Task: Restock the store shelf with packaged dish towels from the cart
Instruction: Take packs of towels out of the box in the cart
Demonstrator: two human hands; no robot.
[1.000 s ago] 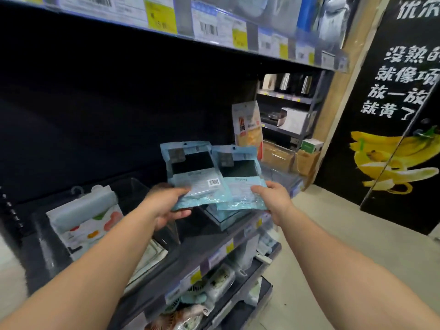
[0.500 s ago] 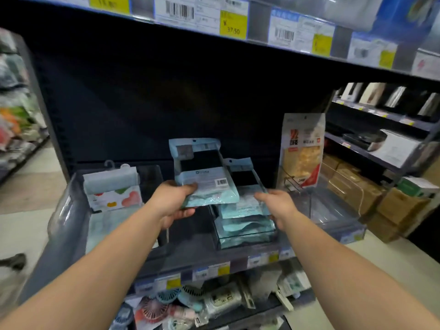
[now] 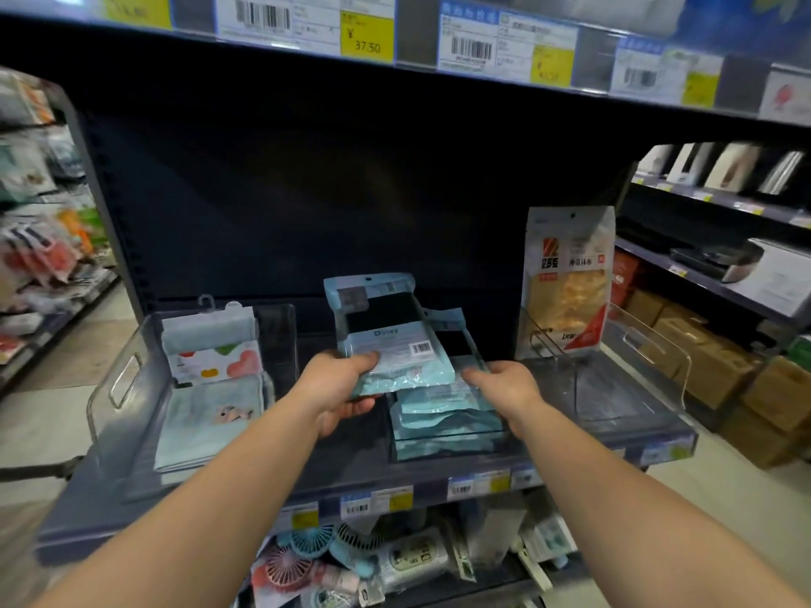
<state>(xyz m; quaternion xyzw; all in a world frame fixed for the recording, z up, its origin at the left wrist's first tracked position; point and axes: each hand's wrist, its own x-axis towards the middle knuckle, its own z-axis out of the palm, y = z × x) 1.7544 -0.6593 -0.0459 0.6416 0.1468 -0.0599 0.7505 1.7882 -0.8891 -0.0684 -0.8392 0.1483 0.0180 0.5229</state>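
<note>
My left hand (image 3: 338,390) grips a light blue dish towel pack (image 3: 386,335) by its lower edge and holds it tilted above the dark shelf (image 3: 333,458). My right hand (image 3: 504,388) holds a second blue pack (image 3: 456,344), which lies on top of a stack of the same packs (image 3: 443,425) inside a clear bin (image 3: 447,445) at mid-shelf. Most of the second pack is hidden behind the first one. The cart is out of view.
A clear tray (image 3: 118,388) at the left holds cloths with coloured heart prints (image 3: 210,357). A tall orange-and-white pack (image 3: 566,283) stands in a clear tray (image 3: 649,375) at the right. Small fans (image 3: 307,555) fill the shelf below. Price labels (image 3: 368,35) line the upper shelf edge.
The view has swung left to face the shelf squarely. My right hand has lowered its pack onto the stack in the clear bin. My left hand still holds its pack up.
</note>
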